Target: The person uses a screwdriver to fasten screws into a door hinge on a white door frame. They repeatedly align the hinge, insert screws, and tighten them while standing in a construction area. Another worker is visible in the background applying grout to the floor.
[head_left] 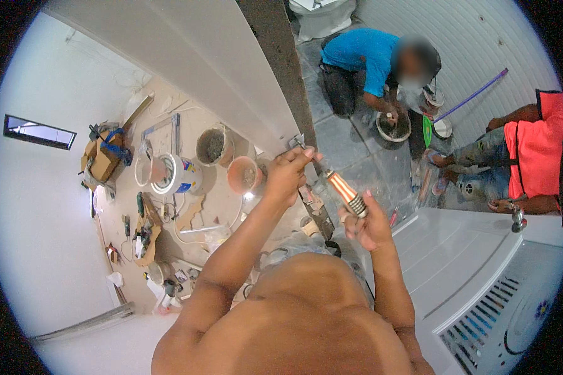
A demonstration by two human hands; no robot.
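Observation:
My right hand (370, 224) grips the ribbed end of a screwdriver (346, 192), which has an orange-and-white striped handle. The tool slants up and left toward my left hand (288, 174). Those left fingers are pinched together beside a small metal fitting (298, 141) at the edge of a white door frame (250, 81). Whatever lies between the left fingertips is too small to make out, and the screwdriver's tip is hard to see there.
A person in a blue shirt (363, 53) crouches over a basin (394, 128); another in a red vest (538, 156) sits at right. A white door (463, 250) with a metal knob (518, 220) stands near my right arm. Buckets (214, 147) and scattered tools cover the left floor.

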